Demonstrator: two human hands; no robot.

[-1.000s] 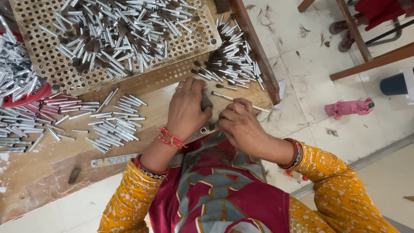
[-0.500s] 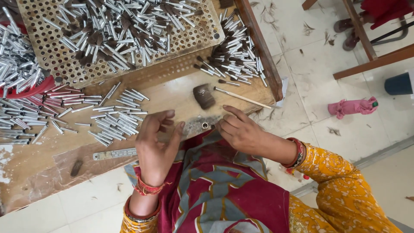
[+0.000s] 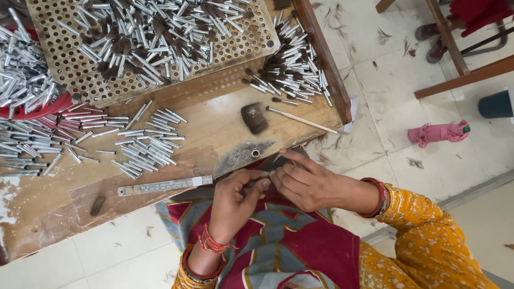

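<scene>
My left hand (image 3: 235, 198) and my right hand (image 3: 308, 184) meet just below the front edge of the low wooden board (image 3: 214, 128), over my lap. Their fingertips pinch one small thin piece together; it is too small to make out. On the board just above lie a dark tuft of bristles (image 3: 254, 118) and a thin wooden stick (image 3: 302, 120). A small metal ring (image 3: 256, 153) sits at the board's edge close to my fingers.
Loose silver tubes (image 3: 150, 142) lie mid-board, more are heaped at the left (image 3: 27, 80) and on a perforated tray (image 3: 155, 37). Finished brush tips (image 3: 294, 67) are piled at right. A metal ruler (image 3: 166, 185) lies near the front edge. A pink cloth (image 3: 436, 132) lies on the floor.
Both hands have drawn back from the bristle tuft on the board to my lap. The left hand swung down and then came in to meet the right.
</scene>
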